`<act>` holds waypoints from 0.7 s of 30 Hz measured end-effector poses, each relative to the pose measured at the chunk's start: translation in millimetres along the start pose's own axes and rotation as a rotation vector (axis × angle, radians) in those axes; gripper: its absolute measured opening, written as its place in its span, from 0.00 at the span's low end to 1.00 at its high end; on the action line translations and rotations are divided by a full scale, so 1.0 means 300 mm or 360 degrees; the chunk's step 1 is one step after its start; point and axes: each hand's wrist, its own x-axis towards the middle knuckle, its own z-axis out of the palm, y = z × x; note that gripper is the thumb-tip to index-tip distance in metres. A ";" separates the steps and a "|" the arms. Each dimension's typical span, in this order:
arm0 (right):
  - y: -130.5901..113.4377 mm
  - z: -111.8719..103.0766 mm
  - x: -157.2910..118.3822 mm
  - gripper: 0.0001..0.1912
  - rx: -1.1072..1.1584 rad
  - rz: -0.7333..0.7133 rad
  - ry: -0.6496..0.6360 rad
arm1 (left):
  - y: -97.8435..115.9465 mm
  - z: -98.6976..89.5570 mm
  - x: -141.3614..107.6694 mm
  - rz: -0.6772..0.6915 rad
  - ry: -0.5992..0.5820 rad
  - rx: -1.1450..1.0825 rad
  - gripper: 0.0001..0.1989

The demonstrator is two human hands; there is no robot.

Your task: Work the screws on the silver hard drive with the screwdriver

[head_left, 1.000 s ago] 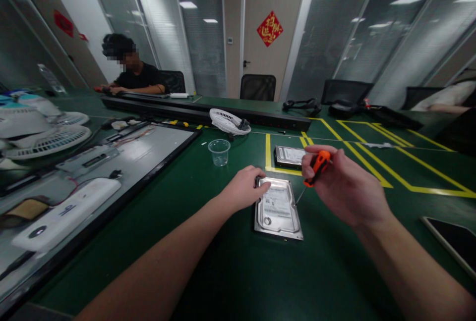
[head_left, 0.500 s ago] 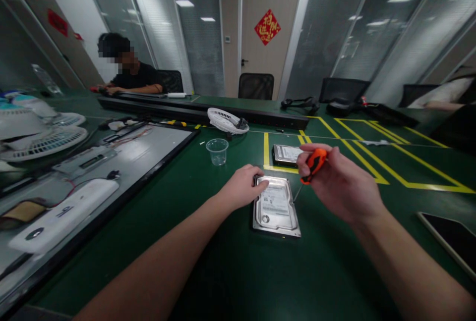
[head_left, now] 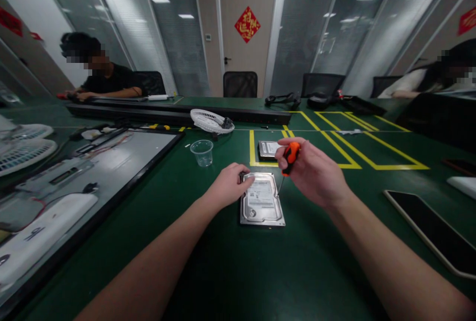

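Observation:
A silver hard drive (head_left: pixel 262 202) lies flat on the green table, label side up. My left hand (head_left: pixel 229 183) grips its upper left edge, thumb on the top face and fingers over the side. In my right hand (head_left: pixel 316 170) is a screwdriver (head_left: pixel 292 155) with an orange and black handle, its thin shaft slanting down to the drive's right edge. The tip appears to touch near a screw there, though too small to be sure. Behind my right hand sits a second hard drive (head_left: pixel 267 149), partly covered by the fingers.
A clear plastic cup (head_left: pixel 202 153) stands left of the drives, with a white fan grille (head_left: pixel 211 121) behind it. A large panel (head_left: pixel 148 145) with a power strip (head_left: pixel 48 232) fills the left. At right lies a phone (head_left: pixel 427 227). Two people sit across the table.
The view has turned to the right, so everything sits further left in it. The screwdriver's handle stands more upright; its tip stays at the drive's right edge. My left hand keeps its hold.

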 end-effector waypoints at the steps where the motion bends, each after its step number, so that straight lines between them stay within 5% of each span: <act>1: -0.001 0.000 0.001 0.15 0.0001 0.0006 0.0009 | 0.000 0.000 0.000 -0.0003 -0.0004 0.0002 0.14; 7: -0.002 -0.001 -0.002 0.06 0.0027 0.0016 -0.0010 | 0.003 0.000 0.000 -0.0015 -0.0010 -0.0001 0.14; 16: -0.004 0.003 -0.002 0.15 -0.0037 0.0013 0.0014 | 0.007 -0.001 0.000 -0.0012 0.0001 0.0035 0.14; 21: -0.002 -0.005 -0.002 0.07 -0.0023 0.0019 -0.0011 | 0.006 0.001 -0.001 -0.0019 -0.0003 0.0007 0.14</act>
